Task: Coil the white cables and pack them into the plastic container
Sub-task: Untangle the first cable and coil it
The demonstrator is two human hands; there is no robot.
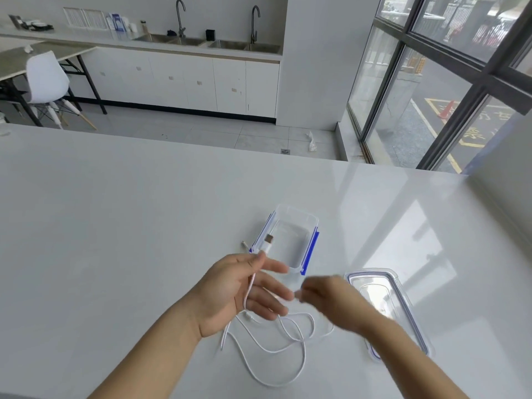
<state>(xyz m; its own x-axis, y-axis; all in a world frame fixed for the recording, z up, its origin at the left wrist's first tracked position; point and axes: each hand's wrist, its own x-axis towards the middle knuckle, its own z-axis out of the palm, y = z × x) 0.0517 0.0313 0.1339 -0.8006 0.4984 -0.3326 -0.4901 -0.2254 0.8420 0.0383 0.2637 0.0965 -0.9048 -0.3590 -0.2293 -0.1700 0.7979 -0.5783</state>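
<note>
Left hand: fingers spread, thumb pinning a white cable near its USB plug.
Right hand: blurred, fingers pinched; grip cannot be told.
Cable: loose loops on the tabletop below both hands.
Plastic container: open, just beyond the left hand.
Lid: under the right forearm.

2 bare forearms, no sleeves — left grip and right grip without rings or gloves.
</note>
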